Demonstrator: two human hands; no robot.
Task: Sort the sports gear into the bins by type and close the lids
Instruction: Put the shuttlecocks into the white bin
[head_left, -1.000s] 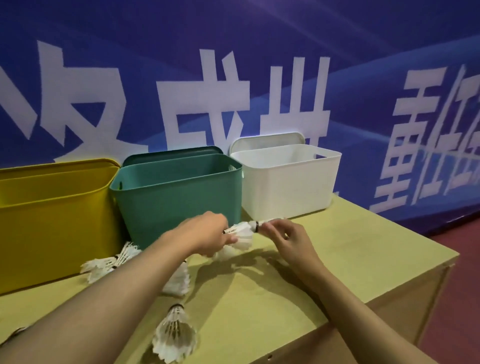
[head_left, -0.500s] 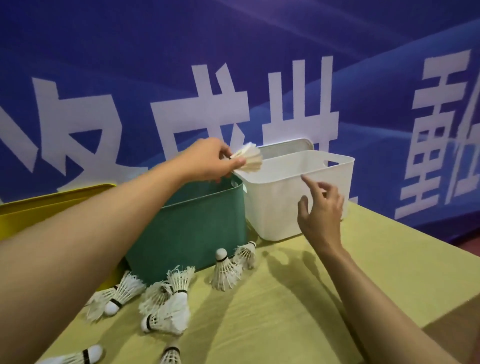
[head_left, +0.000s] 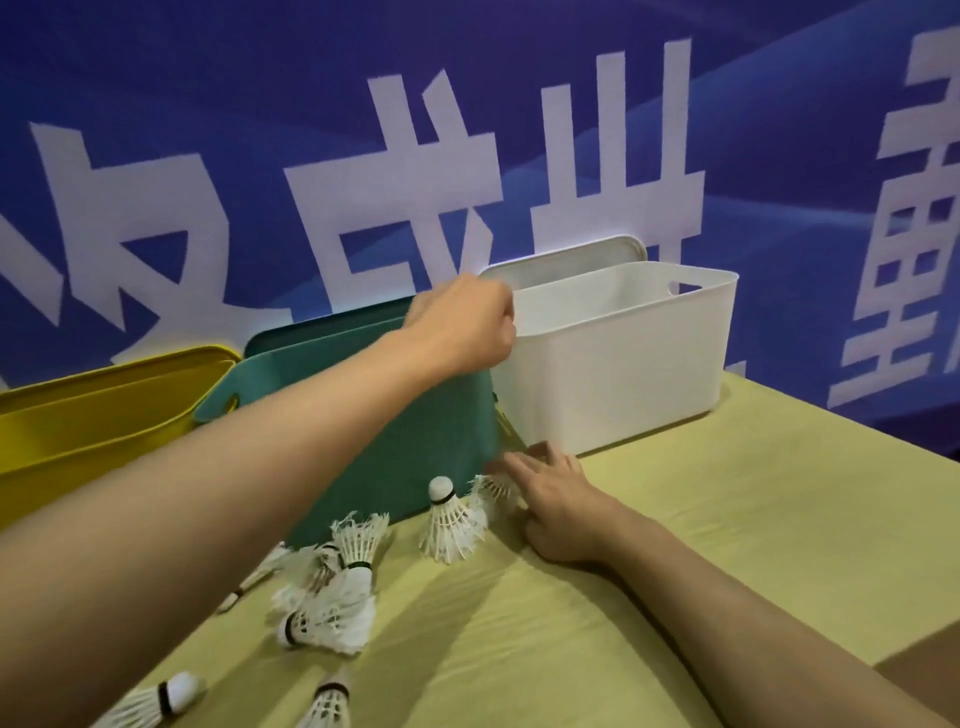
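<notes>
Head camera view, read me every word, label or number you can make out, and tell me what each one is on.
"成", large white, on the blue banner; its foot is behind the left hand.
"世", same banner; its foot is behind the white bin's lid.
Characters at both banner edges: cut off, unreadable.
Bins, shuttlecocks: none.

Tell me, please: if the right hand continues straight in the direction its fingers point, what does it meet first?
Most likely the shuttlecock lying at the green bin's corner: the right hand lies low over the table with fingers extended toward it, seemingly already touching its feathers. Beyond it stands the green bin.
</notes>
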